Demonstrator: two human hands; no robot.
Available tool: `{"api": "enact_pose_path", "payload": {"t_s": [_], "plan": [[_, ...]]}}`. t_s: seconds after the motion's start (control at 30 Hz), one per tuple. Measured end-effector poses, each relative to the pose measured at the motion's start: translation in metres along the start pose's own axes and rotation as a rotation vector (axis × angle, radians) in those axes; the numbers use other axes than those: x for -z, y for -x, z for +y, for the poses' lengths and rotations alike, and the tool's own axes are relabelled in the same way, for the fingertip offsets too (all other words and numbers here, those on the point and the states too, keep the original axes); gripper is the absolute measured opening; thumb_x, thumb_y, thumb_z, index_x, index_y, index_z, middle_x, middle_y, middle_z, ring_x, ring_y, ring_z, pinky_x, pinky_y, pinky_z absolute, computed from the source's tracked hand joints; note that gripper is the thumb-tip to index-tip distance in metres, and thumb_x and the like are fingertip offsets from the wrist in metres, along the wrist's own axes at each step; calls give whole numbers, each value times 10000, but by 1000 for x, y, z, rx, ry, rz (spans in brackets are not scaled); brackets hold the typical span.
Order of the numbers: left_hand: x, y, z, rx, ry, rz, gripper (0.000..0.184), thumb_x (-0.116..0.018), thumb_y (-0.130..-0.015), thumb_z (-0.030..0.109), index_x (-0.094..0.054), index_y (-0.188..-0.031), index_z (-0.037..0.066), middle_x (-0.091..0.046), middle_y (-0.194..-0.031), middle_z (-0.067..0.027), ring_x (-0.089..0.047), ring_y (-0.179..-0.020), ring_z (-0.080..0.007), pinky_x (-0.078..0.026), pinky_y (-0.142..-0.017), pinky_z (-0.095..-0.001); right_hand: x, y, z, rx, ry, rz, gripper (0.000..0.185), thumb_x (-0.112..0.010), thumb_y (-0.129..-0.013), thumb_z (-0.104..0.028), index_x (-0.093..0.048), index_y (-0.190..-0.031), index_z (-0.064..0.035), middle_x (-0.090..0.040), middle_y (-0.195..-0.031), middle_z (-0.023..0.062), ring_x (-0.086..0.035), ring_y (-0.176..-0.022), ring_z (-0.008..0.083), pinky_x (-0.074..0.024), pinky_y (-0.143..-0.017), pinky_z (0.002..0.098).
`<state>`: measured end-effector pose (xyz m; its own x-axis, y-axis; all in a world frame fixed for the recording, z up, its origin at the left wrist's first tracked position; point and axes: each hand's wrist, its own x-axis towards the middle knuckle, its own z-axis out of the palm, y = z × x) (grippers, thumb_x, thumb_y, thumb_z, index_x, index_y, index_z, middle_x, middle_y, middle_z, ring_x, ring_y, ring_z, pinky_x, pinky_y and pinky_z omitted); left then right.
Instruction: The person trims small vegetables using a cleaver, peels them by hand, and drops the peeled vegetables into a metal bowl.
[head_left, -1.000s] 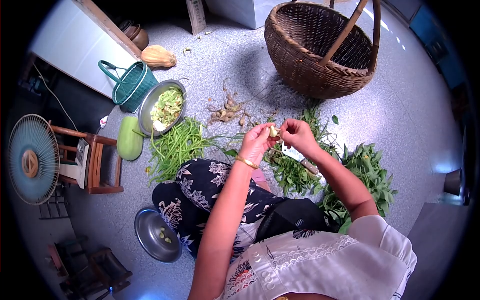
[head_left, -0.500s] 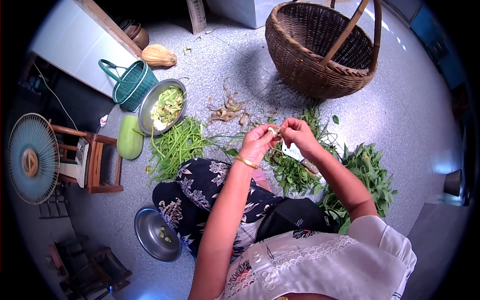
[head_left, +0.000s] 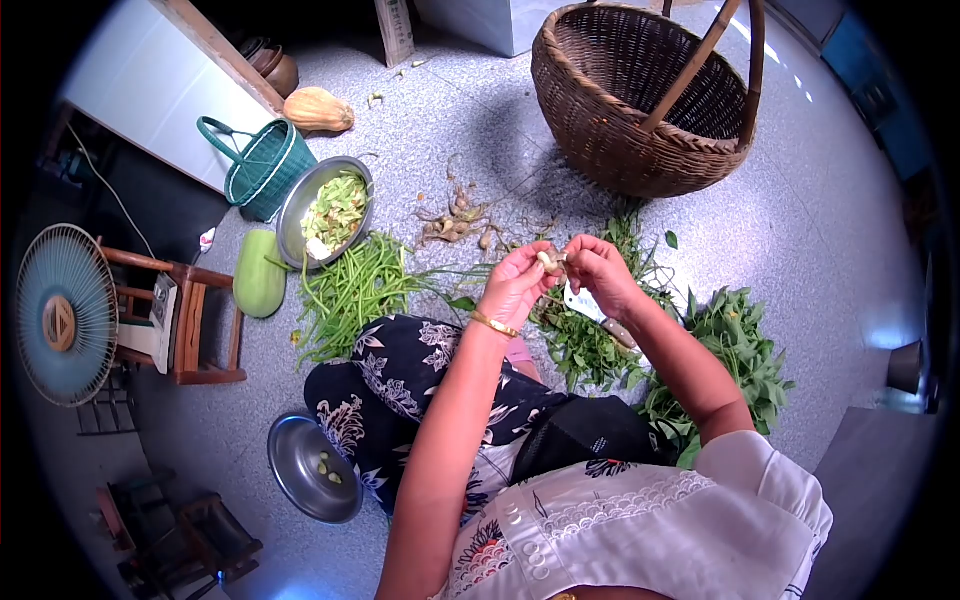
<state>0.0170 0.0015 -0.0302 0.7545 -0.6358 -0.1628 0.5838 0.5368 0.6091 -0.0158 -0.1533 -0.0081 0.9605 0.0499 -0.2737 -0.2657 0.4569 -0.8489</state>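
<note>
My left hand (head_left: 513,287) is closed on a small pale garlic clove (head_left: 547,262), held between thumb and fingertips. Close against it, my right hand (head_left: 606,277) pinches at the clove's end, where a bit of brownish skin shows. Beyond both hands, a loose pile of garlic bulbs (head_left: 458,218) with dry stalks lies on the floor. Just below my right hand is a knife (head_left: 598,312) with a pale blade, resting on leafy greens (head_left: 580,350). A few pale pieces sit in the metal basin (head_left: 290,490) by my leg.
Green long beans (head_left: 345,290) lie left of my hands, beside a steel bowl (head_left: 290,225) of cut vegetables, a green gourd (head_left: 260,275) and a teal basket (head_left: 265,190). A large wicker basket (head_left: 620,150) stands ahead. More leaves (head_left: 735,350) lie right. A fan (head_left: 65,315) stands far left.
My right hand has drawn slightly away from the clove, with its fingers still pinched. More of the clove shows in my left hand, which stays nearly in place.
</note>
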Motion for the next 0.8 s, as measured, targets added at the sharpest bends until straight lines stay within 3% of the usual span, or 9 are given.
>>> {"api": "enact_pose_path", "payload": {"t_s": [0.13,0.33,0.8], "plan": [[-3,-1,0,-31,24,16,204,-512,-796,43,-481,-996,14,-552,-942,-92,-555,-800,-151,-451,-725,-237,1,-2,2,-28,-83,11,51,-470,-724,-85,-507,-733,-50,-484,-560,6,-449,-437,76,-379,-408,206],[2,-2,-1,-63,5,58,213,-518,-793,38,-467,-999,12,-549,-921,-90,-544,-838,-153,-462,-728,-255,-4,0,4,15,46,-35,55,-464,-726,-87,-508,-733,-53,-481,-561,4,-442,-435,80,-375,-407,206],[-7,0,4,-61,-49,9,397,-534,-755,-19,-392,-1123,21,-527,-958,-94,-540,-888,-169,-452,-780,-277,-1,-5,8,-141,-352,-25,15,-454,-721,-82,-460,-735,-82,-407,-574,-20,-332,-459,64,-312,-437,214]]}}
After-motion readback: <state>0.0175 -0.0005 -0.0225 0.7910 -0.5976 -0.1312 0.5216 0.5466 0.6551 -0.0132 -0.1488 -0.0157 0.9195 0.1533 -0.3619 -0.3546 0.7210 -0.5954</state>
